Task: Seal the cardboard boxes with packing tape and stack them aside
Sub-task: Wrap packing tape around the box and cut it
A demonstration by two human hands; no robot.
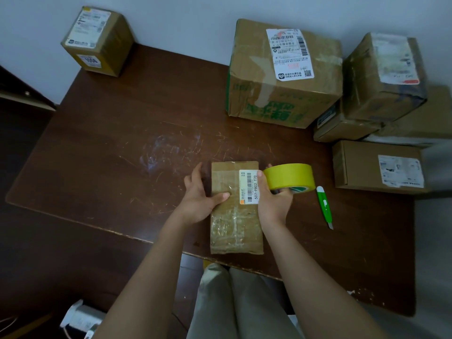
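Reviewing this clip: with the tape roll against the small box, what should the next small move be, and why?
Probably draw the yellow tape roll leftward across the small box, laying a strip over its top. The right hand grips the roll at the box's right edge, the left hand steadies the left side, and no yellow tape shows on the box yet.

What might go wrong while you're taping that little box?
The small box hangs over the table edge, so it might tip off. The right hand grips the yellow tape roll and touches the box too, so the tape may start crooked. The green box cutter lies near that arm and could get knocked.
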